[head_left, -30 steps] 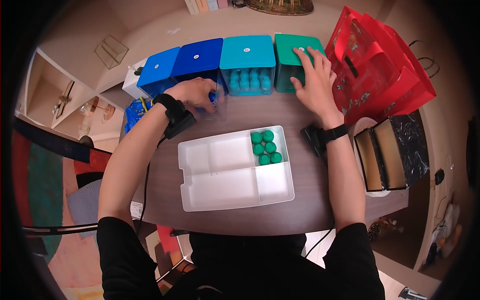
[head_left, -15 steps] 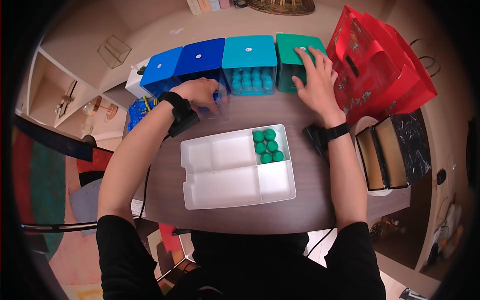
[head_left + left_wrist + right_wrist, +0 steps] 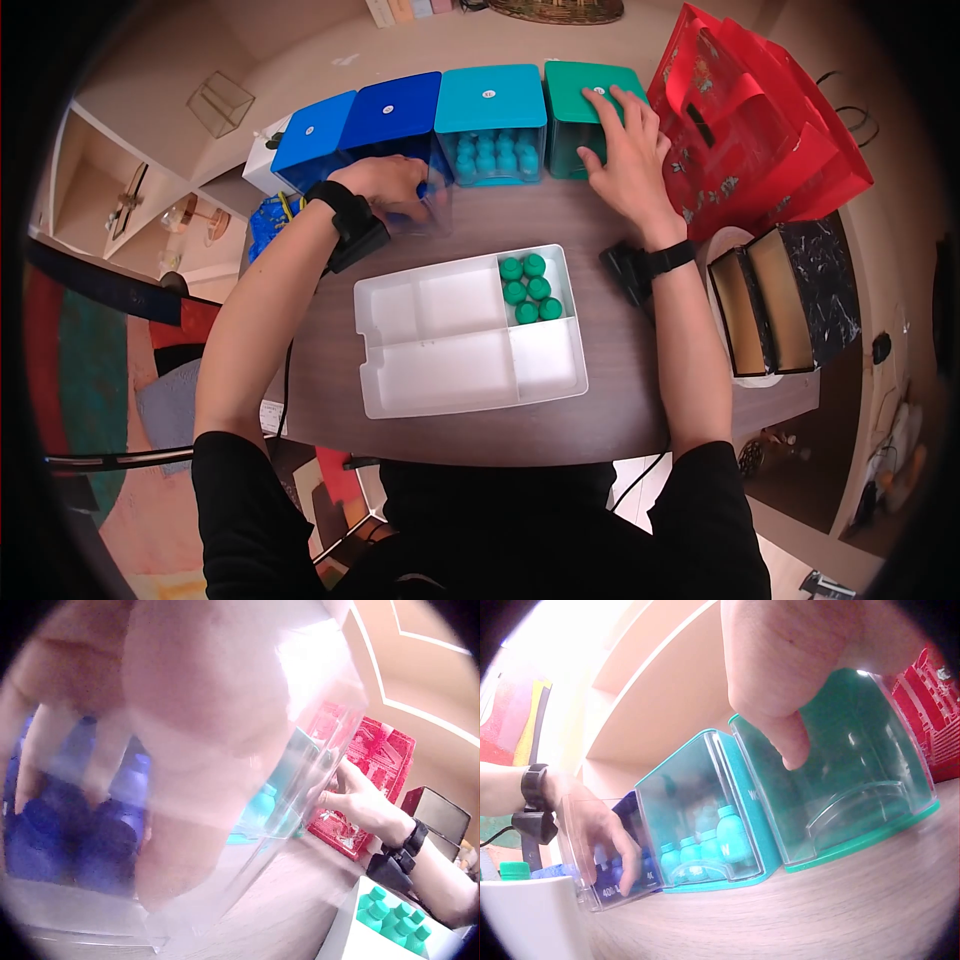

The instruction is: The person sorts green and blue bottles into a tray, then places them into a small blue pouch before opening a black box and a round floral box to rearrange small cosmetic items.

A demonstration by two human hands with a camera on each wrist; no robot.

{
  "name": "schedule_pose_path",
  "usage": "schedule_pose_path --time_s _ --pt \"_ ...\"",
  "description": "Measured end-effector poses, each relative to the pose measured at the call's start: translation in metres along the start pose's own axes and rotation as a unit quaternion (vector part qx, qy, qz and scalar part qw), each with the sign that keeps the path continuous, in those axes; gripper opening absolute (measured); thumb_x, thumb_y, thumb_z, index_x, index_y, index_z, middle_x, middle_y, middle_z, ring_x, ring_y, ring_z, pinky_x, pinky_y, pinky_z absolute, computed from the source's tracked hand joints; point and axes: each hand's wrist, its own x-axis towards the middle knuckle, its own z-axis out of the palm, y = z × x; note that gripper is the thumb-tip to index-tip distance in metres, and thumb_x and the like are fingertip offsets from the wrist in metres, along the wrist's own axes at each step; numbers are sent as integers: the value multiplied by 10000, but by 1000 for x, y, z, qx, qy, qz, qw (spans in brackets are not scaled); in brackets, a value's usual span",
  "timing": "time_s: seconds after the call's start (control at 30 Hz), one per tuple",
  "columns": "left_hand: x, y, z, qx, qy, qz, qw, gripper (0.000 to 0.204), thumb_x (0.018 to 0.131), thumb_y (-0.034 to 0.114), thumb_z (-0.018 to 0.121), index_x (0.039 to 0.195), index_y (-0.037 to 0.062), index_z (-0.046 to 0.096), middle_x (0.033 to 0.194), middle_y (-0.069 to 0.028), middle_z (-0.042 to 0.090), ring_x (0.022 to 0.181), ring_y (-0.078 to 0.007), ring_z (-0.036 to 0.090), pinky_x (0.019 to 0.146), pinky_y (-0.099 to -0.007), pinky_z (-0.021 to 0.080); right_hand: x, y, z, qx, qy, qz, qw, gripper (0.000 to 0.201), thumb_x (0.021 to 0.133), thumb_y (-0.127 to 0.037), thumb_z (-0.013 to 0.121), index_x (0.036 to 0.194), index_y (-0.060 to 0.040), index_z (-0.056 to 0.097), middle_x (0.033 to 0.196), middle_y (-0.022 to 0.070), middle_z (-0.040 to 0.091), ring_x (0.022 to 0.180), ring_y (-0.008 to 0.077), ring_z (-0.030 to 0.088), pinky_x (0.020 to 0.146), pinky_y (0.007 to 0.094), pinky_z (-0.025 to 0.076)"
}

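Observation:
My left hand (image 3: 385, 183) reaches down into the pulled-out clear drawer (image 3: 436, 218) of the dark blue box (image 3: 395, 102). In the left wrist view its fingers and thumb come down around dark blue bottles (image 3: 105, 851), gripping them; the fingertips are partly hidden. With spread fingers, my right hand (image 3: 635, 165) rests on the lid of the green box (image 3: 580, 80), thumb at its clear front. Nearer me lies a white divided tray (image 3: 440, 372), with several green-capped bottles (image 3: 525, 290) in its far right compartment.
Between those boxes stands a turquoise box (image 3: 490, 100) with turquoise bottles inside; a lighter blue box (image 3: 310, 135) ends the row at left. A red gift bag (image 3: 760, 140) and a black marbled box (image 3: 820, 290) stand at right. A cable (image 3: 290, 370) hangs at left.
The left hand stays in the dark blue box's drawer, its fingers shifting slightly among the bottles. My right hand keeps its place on the green lid; the head view sways a little.

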Motion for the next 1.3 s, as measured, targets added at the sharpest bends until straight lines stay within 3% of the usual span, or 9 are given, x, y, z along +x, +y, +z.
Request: schedule_pose_path --time_s 0.23,0.3,0.53,0.73,0.83,0.9,1.0,1.13,1.3 --pt "-7 2 -2 -26 1 45 999 319 710 178 821 1000 89 725 921 -71 709 798 -189 680 609 -307 562 2 1 1 1 4 -3 1000 733 780 -108 753 1442 -192 450 1483 138 397 1392 344 324 1026 581 324" --pt "-2 -4 1 -2 12 97 995 292 715 177 817 978 84 734 906 -84 714 748 -195 676 618 -313 540 3 1 1 1 6 -4 1000 732 781 -108 753 1442 -193 451 1484 139 396 1392 344 323 1026 581 324" --pt "-4 -6 1 -26 52 88 994 261 741 163 780 986 89 731 871 -89 713 765 -198 673 617 -325 524 2 1 1 -5 8 -6 1000 737 777 -111 758 1442 -194 451 1484 144 392 1393 345 320 1027 577 325" --pt "-1 -8 0 -20 37 58 997 256 765 182 762 1006 104 725 896 -91 703 825 -213 668 656 -332 521 2 0 0 2 2 -1 1000 735 778 -109 755 1442 -191 450 1484 146 391 1398 345 316 1030 580 324" --pt "4 -13 3 7 48 86 995 291 768 199 770 1039 115 707 869 -93 692 852 -223 657 723 -351 513 2 1 0 9 5 -5 1000 733 777 -110 756 1440 -189 451 1485 145 390 1398 346 316 1031 581 324" --pt "-7 -2 -2 32 26 49 998 398 764 239 796 1121 131 657 920 -98 675 892 -248 655 786 -370 501 0 0 0 3 1 -1 1000 731 778 -110 755 1438 -189 452 1484 145 391 1397 346 316 1031 580 325" --pt "-3 -16 4 3 85 65 994 516 747 261 828 1194 146 599 990 -102 643 900 -270 649 793 -369 500 4 1 1 -2 2 -3 1000 727 779 -109 753 1436 -191 453 1480 144 394 1396 346 317 1034 580 325" --pt "-4 -19 3 -81 69 63 992 585 710 254 864 1218 158 590 1027 -106 619 978 -274 622 847 -373 484 2 1 1 -3 6 -6 1000 724 780 -109 751 1435 -196 455 1471 142 400 1394 343 319 1039 578 324" --pt "2 -22 8 -4 88 77 993 602 694 248 861 1232 170 601 1013 -122 626 997 -278 611 844 -384 481 2 1 1 -5 5 -6 1000 726 779 -105 749 1437 -197 455 1471 142 399 1393 343 321 1034 572 328"
